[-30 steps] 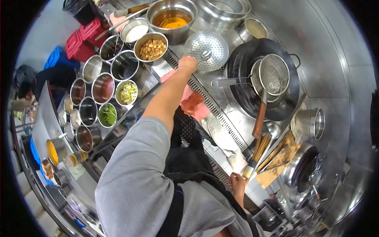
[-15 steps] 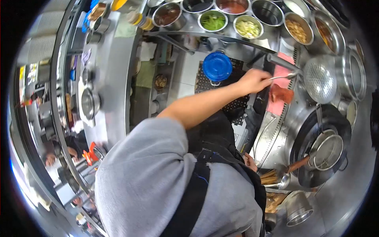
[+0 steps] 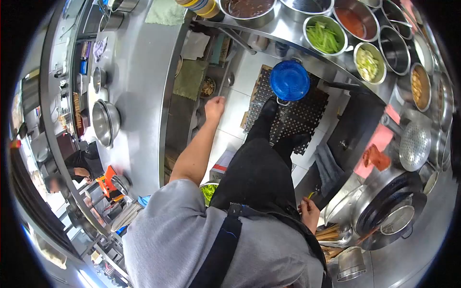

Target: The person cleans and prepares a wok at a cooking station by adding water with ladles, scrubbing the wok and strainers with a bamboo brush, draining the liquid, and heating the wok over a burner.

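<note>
My left hand (image 3: pixel 214 108) is closed in a fist at the end of my stretched arm, over the tiled floor beside the counter's lower shelf. A small metal spoon (image 3: pixel 231 78) sticks out past its fingers, its thin handle partly lost against the shelf edge. Low at my right side, my right hand (image 3: pixel 309 211) hangs with loosely bent fingers and nothing visible in it. It is close to the stove's front edge, near a small yellow piece (image 3: pixel 311 195). A bamboo brush (image 3: pixel 327 234) lies just beyond that hand.
Pots of sauce and bowls of cut green vegetables (image 3: pixel 324 36) line the far counter. On the right stand a wok (image 3: pixel 370 206), a wire strainer (image 3: pixel 397 220) and a perforated skimmer (image 3: pixel 415 144). A blue-lidded pot (image 3: pixel 289 80) sits on the floor mat (image 3: pixel 288 117).
My left hand has swung from above the stove's pink cloth leftward to the shelf side, still closed on the spoon. The view has turned, and my right hand shows more fully.
</note>
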{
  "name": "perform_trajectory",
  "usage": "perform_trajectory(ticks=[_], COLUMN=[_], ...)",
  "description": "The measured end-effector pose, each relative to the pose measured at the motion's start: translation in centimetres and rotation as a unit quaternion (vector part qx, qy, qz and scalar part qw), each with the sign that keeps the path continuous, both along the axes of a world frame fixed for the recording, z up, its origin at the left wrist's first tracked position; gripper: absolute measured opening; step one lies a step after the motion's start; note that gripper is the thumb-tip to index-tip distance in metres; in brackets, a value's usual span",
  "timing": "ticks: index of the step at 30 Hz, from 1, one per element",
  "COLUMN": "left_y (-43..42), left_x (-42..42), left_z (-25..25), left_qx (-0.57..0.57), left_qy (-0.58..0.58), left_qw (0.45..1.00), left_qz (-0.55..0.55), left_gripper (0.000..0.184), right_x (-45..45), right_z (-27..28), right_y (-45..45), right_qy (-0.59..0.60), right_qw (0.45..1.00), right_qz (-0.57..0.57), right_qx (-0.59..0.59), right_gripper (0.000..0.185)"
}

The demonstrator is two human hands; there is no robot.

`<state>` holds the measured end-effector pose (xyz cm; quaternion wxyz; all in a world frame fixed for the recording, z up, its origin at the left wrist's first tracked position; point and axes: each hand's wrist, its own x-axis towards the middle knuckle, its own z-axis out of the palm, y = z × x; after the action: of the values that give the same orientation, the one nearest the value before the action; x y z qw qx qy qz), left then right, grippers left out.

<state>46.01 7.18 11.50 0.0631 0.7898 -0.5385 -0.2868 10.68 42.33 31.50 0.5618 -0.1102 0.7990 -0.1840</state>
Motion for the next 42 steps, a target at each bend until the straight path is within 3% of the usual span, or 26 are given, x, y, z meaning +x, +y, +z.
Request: perform_trajectory(ticks=[5, 8, 13, 18, 19, 23, 25, 28, 32, 35, 38, 42], left_y=[-4.1, -5.6, -8.0, -9.8, -10.1, -10.7, -12.0, -15.0, -20.2, -25.1, -29.2, -29.5], left_x=[6.3, 9.6, 9.8, 9.0, 9.3, 12.4, 16.0, 18.0, 17.8, 17.6, 18.7, 20.1], left_z=[-6.1, -10.7, -10.1, -7.4, -7.7, -10.6, -13.7, -14.7, -14.5, -16.2, -17.7, -20.9], left_qx=[0.018, 0.065, 0.063, -0.007, -0.022, -0.091, -0.114, -0.147, -0.14, -0.214, -0.044, -0.055], left_qy=[-0.006, 0.055, 0.099, 0.037, -0.006, 0.05, 0.061, 0.017, 0.058, 0.059, -0.068, -0.029], left_qw=[0.999, 0.992, 0.981, 0.993, 0.992, 0.987, 0.972, 0.967, 0.968, 0.943, 0.948, 0.951], left_qz=[0.032, 0.094, 0.158, 0.116, 0.123, 0.127, 0.198, 0.209, 0.2, 0.249, 0.308, 0.301], left_gripper=[0.033, 0.031, 0.031, 0.035, 0.036, 0.029, 0.023, 0.021, 0.022, 0.022, 0.039, 0.043], right_x=[2.1, 2.6, 3.7, 3.9, 3.9, 3.6, 3.5, 3.4, 3.2, 2.7, 2.4, 2.6], right_z=[-2.4, -5.3, -6.2, -6.3, -6.7, -8.9, -10.2, -10.4, -10.6, -10.6, -10.8, -11.0], right_y=[-3.3, -3.6, -6.0, -8.4, -8.6, -8.5, -7.8, -8.4, -8.2, -7.7, -7.0, -7.1], right_qy=[-0.011, -0.029, -0.032, -0.018, -0.013, -0.02, -0.039, -0.036, -0.016, -0.017, -0.009, -0.014], right_qw=[0.999, 0.999, 0.997, 0.997, 0.997, 0.997, 0.995, 0.994, 0.993, 0.992, 0.993, 0.992], right_qz=[-0.012, -0.008, -0.018, 0.003, -0.007, -0.007, 0.031, 0.033, 0.001, -0.012, -0.008, -0.019], right_qx=[0.03, 0.04, 0.074, 0.069, 0.077, 0.079, 0.082, 0.103, 0.114, 0.122, 0.115, 0.124], right_gripper=[0.028, 0.029, 0.03, 0.023, 0.023, 0.023, 0.025, 0.025, 0.023, 0.024, 0.024, 0.024])
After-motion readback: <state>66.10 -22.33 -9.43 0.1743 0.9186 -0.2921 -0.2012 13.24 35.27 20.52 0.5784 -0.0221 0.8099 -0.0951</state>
